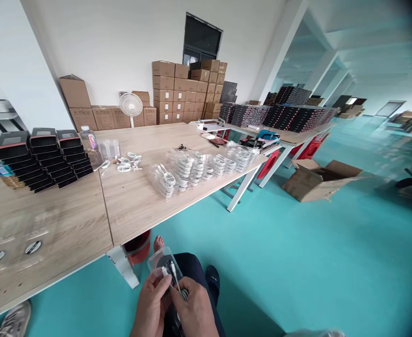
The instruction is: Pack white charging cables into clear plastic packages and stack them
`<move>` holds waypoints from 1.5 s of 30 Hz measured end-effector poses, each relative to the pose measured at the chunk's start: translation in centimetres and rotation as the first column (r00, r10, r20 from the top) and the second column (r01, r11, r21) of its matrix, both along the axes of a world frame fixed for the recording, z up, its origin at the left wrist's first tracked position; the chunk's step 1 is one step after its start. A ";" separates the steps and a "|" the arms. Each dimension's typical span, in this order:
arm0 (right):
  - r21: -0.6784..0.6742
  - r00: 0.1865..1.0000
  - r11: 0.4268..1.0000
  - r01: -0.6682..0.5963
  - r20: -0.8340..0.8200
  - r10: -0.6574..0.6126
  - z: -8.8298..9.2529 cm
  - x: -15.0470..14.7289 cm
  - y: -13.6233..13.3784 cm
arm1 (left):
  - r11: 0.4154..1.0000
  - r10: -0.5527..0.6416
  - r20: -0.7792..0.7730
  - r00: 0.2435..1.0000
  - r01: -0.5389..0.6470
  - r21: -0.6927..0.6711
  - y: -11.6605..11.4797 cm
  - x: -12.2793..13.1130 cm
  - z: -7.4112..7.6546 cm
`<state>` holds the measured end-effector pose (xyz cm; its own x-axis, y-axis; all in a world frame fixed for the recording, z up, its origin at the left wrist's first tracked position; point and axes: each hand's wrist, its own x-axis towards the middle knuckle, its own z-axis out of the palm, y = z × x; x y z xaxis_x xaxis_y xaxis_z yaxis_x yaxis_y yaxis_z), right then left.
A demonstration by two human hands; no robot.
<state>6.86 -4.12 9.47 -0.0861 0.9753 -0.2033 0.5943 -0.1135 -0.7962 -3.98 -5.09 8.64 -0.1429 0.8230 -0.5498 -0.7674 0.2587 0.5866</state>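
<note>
Over my lap, my left hand point(154, 294) is closed, pinching one end of a white charging cable point(174, 270) between thumb and fingers. My right hand point(193, 302) is wrapped round the same cable lower down, and part of the coil shows between its fingers. Both connector ends point up and away from me. A clear plastic tray point(155, 258) lies just beyond my fingertips, partly hidden by my hands. On the table, stacks of clear trays with coiled white cables point(185, 171) stand along the front edge. Loose white cables point(129, 162) lie left of them.
Stacked black boxes point(40, 159) and a bottle point(88, 138) stand on the left part of the wooden table point(135, 206). Two clear trays with round labels point(33, 248) lie nearer. A red bucket point(140, 250) sits below the table. An open carton point(320, 180) is on the floor at right.
</note>
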 end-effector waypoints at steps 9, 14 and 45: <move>-0.003 0.999 1.000 -0.019 0.037 0.019 0.8 -0.3 -0.1 | 0.997 0.067 -0.212 0.975 -0.072 -0.013 0.3 -0.2 -0.4; 0.127 0.961 0.985 -0.119 0.266 0.082 0.4 -0.4 -0.3 | 0.996 0.078 -0.188 0.979 -0.086 -0.032 0.8 -0.5 -0.9; 0.355 0.987 0.928 -0.112 0.149 0.062 -0.8 0.8 0.0 | 0.997 -0.062 0.062 0.996 0.060 0.042 0.4 -0.9 0.9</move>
<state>7.61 -4.12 8.64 -0.1706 0.9745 0.1455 0.6916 0.2236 -0.6868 -4.90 -4.65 9.59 -0.0580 0.8504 -0.5229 -0.7866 0.2836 0.5485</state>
